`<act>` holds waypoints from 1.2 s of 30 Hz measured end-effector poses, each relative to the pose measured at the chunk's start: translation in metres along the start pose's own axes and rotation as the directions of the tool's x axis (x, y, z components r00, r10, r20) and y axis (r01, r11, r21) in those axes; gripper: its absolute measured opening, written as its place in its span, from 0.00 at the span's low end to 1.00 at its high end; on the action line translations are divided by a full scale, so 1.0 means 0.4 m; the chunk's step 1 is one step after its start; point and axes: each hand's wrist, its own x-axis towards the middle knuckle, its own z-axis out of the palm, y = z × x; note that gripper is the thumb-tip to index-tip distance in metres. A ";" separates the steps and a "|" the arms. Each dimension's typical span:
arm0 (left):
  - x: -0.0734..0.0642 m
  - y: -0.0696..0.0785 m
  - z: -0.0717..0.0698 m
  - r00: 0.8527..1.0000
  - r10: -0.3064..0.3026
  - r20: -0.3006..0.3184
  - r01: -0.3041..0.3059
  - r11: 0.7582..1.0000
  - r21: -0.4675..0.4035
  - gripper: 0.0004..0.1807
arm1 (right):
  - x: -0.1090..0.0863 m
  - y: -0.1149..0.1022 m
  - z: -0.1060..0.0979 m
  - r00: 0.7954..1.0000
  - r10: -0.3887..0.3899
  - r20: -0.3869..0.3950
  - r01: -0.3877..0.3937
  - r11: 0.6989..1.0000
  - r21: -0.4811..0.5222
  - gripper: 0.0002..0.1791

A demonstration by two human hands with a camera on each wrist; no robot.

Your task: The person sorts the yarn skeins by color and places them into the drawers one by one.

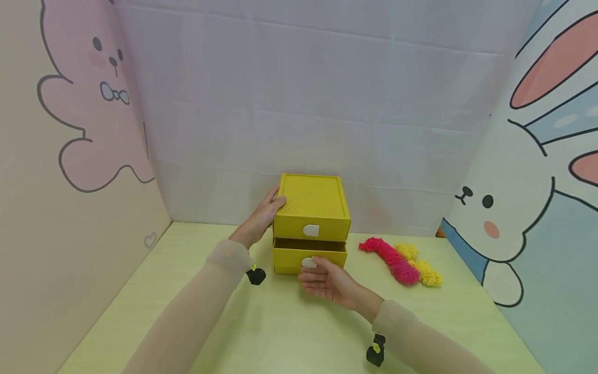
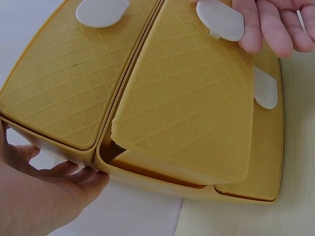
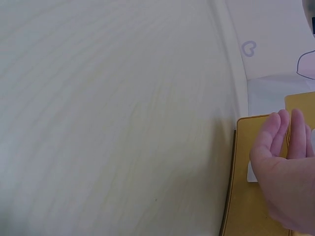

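A yellow cabinet [image 1: 314, 196] with white drawer tabs stands against the back sheet. My left hand [image 1: 262, 215] rests at its left side, thumb over the top edge; in the left wrist view its fingertips [image 2: 93, 184] lie against the side wall. The middle drawer [image 2: 187, 93] is pulled partway out, with a dark gap above its front in the head view. At its white tab [image 2: 221, 20], my right hand [image 1: 334, 284] pinches with thumb and forefinger, the other fingers loosely extended below. The top drawer [image 1: 289, 227] is closed. So is the bottom drawer [image 2: 256, 162].
Bundles of pink yarn [image 1: 392, 259] and yellow yarn [image 1: 422, 267] lie to the cabinet's right on the pale table [image 1: 187, 311]. Walls with a bear print [image 1: 89, 104] on the left and a rabbit print [image 1: 506, 208] on the right enclose the table.
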 end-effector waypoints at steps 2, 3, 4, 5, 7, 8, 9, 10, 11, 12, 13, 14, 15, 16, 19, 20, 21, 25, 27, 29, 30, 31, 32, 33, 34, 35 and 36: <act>-0.001 0.000 0.000 1.000 0.002 0.000 -0.002 1.000 0.000 0.38 | -0.001 0.002 0.002 1.000 -0.002 -0.001 0.002 1.000 0.003 0.42; -0.001 0.000 0.000 1.000 0.003 0.000 -0.003 1.000 0.001 0.38 | -0.001 0.003 0.002 1.000 -0.003 -0.002 0.003 1.000 0.002 0.43; -0.001 0.000 0.000 1.000 0.004 -0.001 -0.004 1.000 0.000 0.38 | -0.002 0.003 0.003 1.000 -0.003 -0.003 0.003 1.000 0.004 0.42; -0.001 0.000 0.000 1.000 0.005 -0.002 -0.005 1.000 -0.001 0.38 | -0.003 0.003 0.004 1.000 -0.002 -0.004 0.002 1.000 0.004 0.42; -0.001 0.000 0.000 1.000 0.006 -0.004 -0.006 1.000 -0.002 0.38 | -0.006 0.002 0.006 1.000 0.000 -0.002 0.000 1.000 0.003 0.42; 0.000 0.000 -0.001 1.000 0.005 -0.006 -0.005 1.000 -0.003 0.38 | -0.007 0.002 0.007 1.000 0.001 -0.002 -0.001 1.000 0.002 0.41; -0.001 0.000 -0.001 1.000 0.007 -0.004 -0.007 1.000 -0.003 0.38 | -0.008 0.003 0.007 1.000 0.002 -0.001 -0.002 1.000 0.000 0.41; -0.001 0.000 -0.001 1.000 0.007 -0.004 -0.007 1.000 -0.004 0.38 | -0.010 0.003 0.008 1.000 0.002 0.001 -0.002 1.000 -0.001 0.41; -0.002 0.001 -0.002 1.000 0.008 -0.004 -0.008 1.000 -0.005 0.38 | -0.012 0.003 0.009 1.000 0.002 0.003 -0.002 1.000 -0.002 0.41; -0.002 0.001 -0.001 1.000 0.009 -0.004 -0.009 1.000 -0.003 0.38 | -0.014 0.004 0.010 1.000 0.003 0.006 -0.003 1.000 -0.003 0.42; -0.002 0.000 -0.001 1.000 0.009 -0.004 -0.009 1.000 -0.002 0.38 | -0.016 0.005 0.011 1.000 0.004 0.008 -0.004 1.000 -0.002 0.42; -0.003 0.000 -0.001 1.000 0.009 -0.004 -0.009 1.000 -0.002 0.38 | -0.018 0.006 0.011 1.000 0.005 0.009 -0.005 1.000 -0.003 0.42; -0.003 0.001 0.000 1.000 0.009 -0.004 -0.009 1.000 0.000 0.38 | -0.021 0.006 0.012 1.000 0.007 0.012 -0.007 1.000 -0.003 0.43; -0.003 0.000 0.000 1.000 0.007 -0.004 -0.007 1.000 0.002 0.38 | -0.024 0.006 0.013 1.000 0.010 0.014 -0.010 1.000 -0.003 0.43; -0.002 0.000 0.001 1.000 0.004 -0.005 -0.004 1.000 0.006 0.38 | -0.034 0.005 0.016 1.000 0.022 0.012 -0.022 1.000 0.001 0.42; -0.002 0.001 0.002 1.000 0.003 -0.006 -0.003 1.000 0.006 0.38 | -0.038 0.004 0.017 1.000 0.025 0.012 -0.025 1.000 0.001 0.42; -0.001 0.001 0.001 1.000 0.003 -0.005 -0.003 1.000 0.005 0.38 | -0.042 0.003 0.019 0.999 0.030 0.014 -0.030 1.000 0.000 0.42; 0.000 0.002 0.001 1.000 0.001 -0.010 -0.001 1.000 0.007 0.38 | -0.059 -0.001 0.027 0.999 0.042 0.020 -0.042 0.999 0.002 0.41; 0.000 0.002 0.001 1.000 0.001 -0.010 -0.001 1.000 0.008 0.38 | -0.066 -0.001 0.029 0.999 0.045 0.022 -0.045 0.999 0.006 0.41; 0.000 0.001 0.000 1.000 -0.002 -0.008 0.002 1.000 0.010 0.39 | -0.073 0.002 0.032 0.998 0.050 0.024 -0.050 0.999 0.014 0.40; 0.000 0.000 -0.001 1.000 -0.004 -0.007 0.004 1.000 0.010 0.39 | -0.076 0.003 0.033 0.998 0.051 0.025 -0.052 0.999 0.017 0.40; 0.000 -0.001 -0.001 1.000 -0.006 -0.005 0.006 1.000 0.010 0.39 | -0.079 0.005 0.034 0.998 0.052 0.025 -0.052 0.998 0.019 0.40; 0.000 -0.002 -0.001 1.000 -0.007 -0.003 0.007 1.000 0.009 0.40 | -0.082 0.007 0.035 0.998 0.053 0.024 -0.054 0.998 0.021 0.40; -0.001 -0.002 -0.002 1.000 -0.008 -0.002 0.008 1.000 0.011 0.40 | -0.084 0.008 0.037 0.998 0.053 0.024 -0.053 0.998 0.022 0.40; -0.001 -0.003 -0.002 1.000 -0.008 -0.001 0.008 1.000 0.010 0.40 | -0.086 0.010 0.038 0.998 0.054 0.025 -0.054 0.998 0.023 0.40; -0.001 -0.003 -0.002 1.000 -0.007 -0.001 0.007 1.000 0.011 0.40 | -0.087 0.012 0.038 0.998 0.055 0.023 -0.056 0.998 0.025 0.40; -0.002 -0.004 -0.003 1.000 -0.006 0.000 0.006 1.000 0.011 0.40 | -0.089 0.014 0.040 0.998 0.055 0.021 -0.056 0.998 0.028 0.40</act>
